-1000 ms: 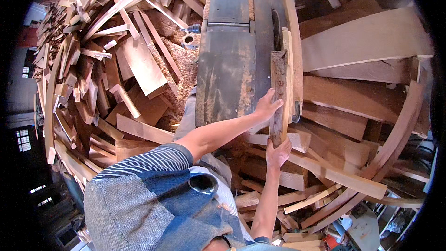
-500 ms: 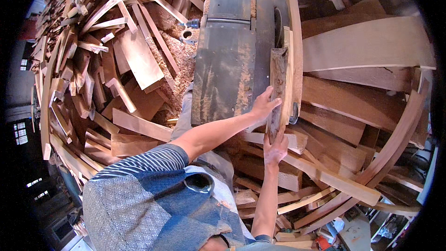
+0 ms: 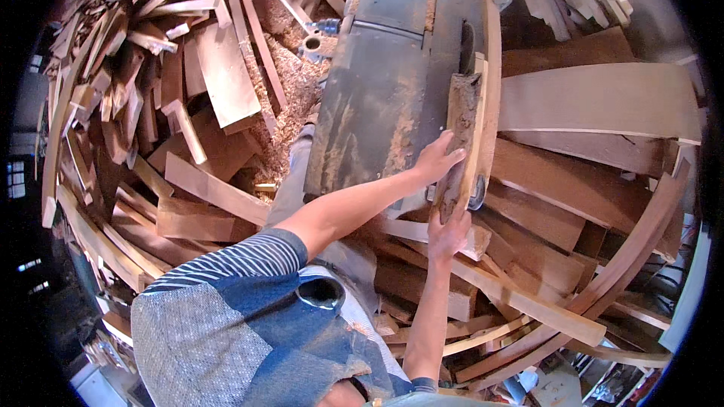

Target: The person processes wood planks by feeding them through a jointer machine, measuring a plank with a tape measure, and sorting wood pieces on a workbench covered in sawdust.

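Note:
A narrow wooden board [image 3: 460,120] with a rough, bark-like upper face lies lengthwise along the right side of a dark metal machine table [image 3: 362,105]. My left hand [image 3: 437,160] reaches across and holds the board's left edge near its middle, thumb lying over the top. Nearer to me, my right hand [image 3: 449,235] grips the board's near end; some of its fingers are hidden. Just beyond the board's far end, a round saw blade [image 3: 467,45] stands up from the table. A pale wooden fence strip [image 3: 489,90] runs along the board's right side.
Offcuts and a pale plank [image 3: 226,79] are heaped left of the machine, over wood shavings [image 3: 290,98]. To the right, wide boards [image 3: 603,98] lie stacked. A long light batten [image 3: 528,305] crosses the pile near my right forearm.
The view has turned slightly, so the machine now leans to the right in it. Both hands keep their hold, and the board stays about the same against the blade.

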`<state>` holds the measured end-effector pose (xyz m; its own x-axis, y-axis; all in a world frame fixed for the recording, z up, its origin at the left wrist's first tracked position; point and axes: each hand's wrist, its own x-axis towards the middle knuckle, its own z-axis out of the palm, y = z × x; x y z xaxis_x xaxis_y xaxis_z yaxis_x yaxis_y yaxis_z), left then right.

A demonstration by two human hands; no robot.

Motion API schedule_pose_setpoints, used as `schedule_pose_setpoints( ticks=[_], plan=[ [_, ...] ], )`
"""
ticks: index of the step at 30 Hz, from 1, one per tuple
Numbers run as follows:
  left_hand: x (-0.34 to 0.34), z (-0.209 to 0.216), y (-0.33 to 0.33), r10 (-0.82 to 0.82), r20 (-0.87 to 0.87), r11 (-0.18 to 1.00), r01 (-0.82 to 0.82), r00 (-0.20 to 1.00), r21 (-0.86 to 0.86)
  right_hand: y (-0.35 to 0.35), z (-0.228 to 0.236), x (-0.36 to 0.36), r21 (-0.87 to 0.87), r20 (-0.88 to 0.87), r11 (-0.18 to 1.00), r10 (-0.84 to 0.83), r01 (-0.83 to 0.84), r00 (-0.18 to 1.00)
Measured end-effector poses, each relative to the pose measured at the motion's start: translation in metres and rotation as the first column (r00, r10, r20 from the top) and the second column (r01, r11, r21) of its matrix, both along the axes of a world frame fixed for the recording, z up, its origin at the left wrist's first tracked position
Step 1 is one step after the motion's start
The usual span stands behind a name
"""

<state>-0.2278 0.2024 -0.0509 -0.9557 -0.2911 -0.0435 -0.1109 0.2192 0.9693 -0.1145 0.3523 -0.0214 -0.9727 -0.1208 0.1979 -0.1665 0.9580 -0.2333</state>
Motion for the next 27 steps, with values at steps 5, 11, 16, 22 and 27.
schedule_pose_setpoints(
  ticks=[5, 11, 16, 22, 27],
  plan=[
    [0.014, 0.019, -0.036, -0.235, 0.000, 0.970, 0.234, 0.972, 0.072, 0.000, -0.007, -0.011, 0.026, -0.052, 1.000, 0.015, -0.014, 0.999],
    [0.105, -0.018, -0.164, 0.087, -0.086, 0.920, -0.113, 0.992, -0.374, -0.005, -0.001, -0.012, 0.018, -0.026, 1.000, -0.012, 0.013, 1.000],
    [0.156, -0.050, -0.241, 0.232, 0.063, 0.740, -0.134, 0.971, -0.660, -0.009, 0.000, -0.015, 0.034, -0.092, 0.999, 0.009, -0.006, 0.996],
    [0.157, -0.081, -0.229, 0.176, 0.422, 0.933, -0.015, 0.890, -0.359, -0.014, 0.001, -0.028, -0.035, 0.026, 0.999, -0.003, 0.004, 1.000],
    [0.154, -0.066, -0.218, 0.152, 0.490, 0.949, 0.011, 0.858, -0.314, -0.004, -0.015, -0.039, 0.060, -0.161, 0.995, 0.088, -0.079, 0.983]
  ],
)
